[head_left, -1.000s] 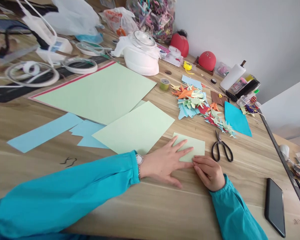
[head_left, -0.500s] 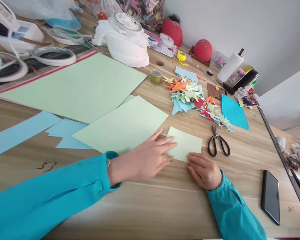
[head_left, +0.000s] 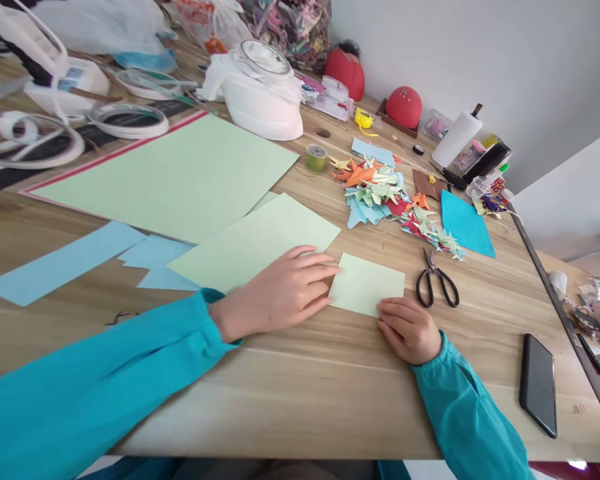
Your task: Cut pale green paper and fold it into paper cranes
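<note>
While the small green paper (head_left: 366,283) lies flat on the table (head_left: 300,393) between both hands, left hand (head_left: 280,290) is loosely spread, fingertips at its left edge, gripping nothing. Counts: one small paper, at least two larger green sheets (head_left: 265,233), one scissors (head_left: 431,267), one phone (head_left: 538,383). Right hand (head_left: 410,331) half curled, fingertips on near-right corner; can't tell if pinching.

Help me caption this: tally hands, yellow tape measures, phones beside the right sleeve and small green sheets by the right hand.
Left hand and right hand: 2
Yellow tape measure: 1
Phone: 1
Small green sheet: 1
Total: 5
</note>
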The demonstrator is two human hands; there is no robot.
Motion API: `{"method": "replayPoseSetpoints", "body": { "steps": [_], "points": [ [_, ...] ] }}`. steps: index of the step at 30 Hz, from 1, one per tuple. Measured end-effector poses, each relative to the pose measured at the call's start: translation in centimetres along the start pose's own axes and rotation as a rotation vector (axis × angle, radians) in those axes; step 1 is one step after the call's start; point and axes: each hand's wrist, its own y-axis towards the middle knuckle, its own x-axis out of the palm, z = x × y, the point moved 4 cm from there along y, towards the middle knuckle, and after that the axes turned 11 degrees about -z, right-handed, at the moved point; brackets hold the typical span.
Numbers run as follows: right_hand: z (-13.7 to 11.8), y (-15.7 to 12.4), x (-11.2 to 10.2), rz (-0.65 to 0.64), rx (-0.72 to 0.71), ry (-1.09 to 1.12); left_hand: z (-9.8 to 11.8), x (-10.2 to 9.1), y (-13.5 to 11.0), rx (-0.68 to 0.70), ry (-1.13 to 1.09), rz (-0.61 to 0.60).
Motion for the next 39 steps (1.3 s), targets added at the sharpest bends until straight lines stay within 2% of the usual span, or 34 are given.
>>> {"method": "replayPoseSetpoints", "body": {
  "steps": [5,9,12,16,19,25,32,39],
  "points": [
    [0.0,0.5,0.6,-0.006,0.015,-0.058,3.2,2.0,2.2,0.114,0.103,-0.055],
    [-0.2,1.2,0.9,-0.058,0.023,-0.136,5.0,2.2,3.3,0.172,0.205,-0.077],
    [-0.3,1.9,1.2,-0.101,0.002,-0.254,5.6,2.1,3.9,0.149,0.327,-0.101],
    [-0.3,2.5,1.3,-0.087,-0.017,-0.355,5.6,2.4,4.3,0.099,0.382,-0.088],
    [-0.4,2.7,1.2,-0.056,-0.033,-0.369,5.5,2.7,4.2,0.131,0.373,-0.058],
    [-0.7,2.4,0.3,0.014,-0.086,-0.326,5.0,2.9,3.4,0.163,0.233,-0.019],
    [0.9,1.1,-1.0,0.062,-0.083,-0.279,4.2,2.3,3.0,0.142,0.245,0.005],
    [1.8,0.6,-1.3,0.098,-0.078,-0.236,4.3,2.2,2.8,0.162,0.279,0.06]
  ]
}}
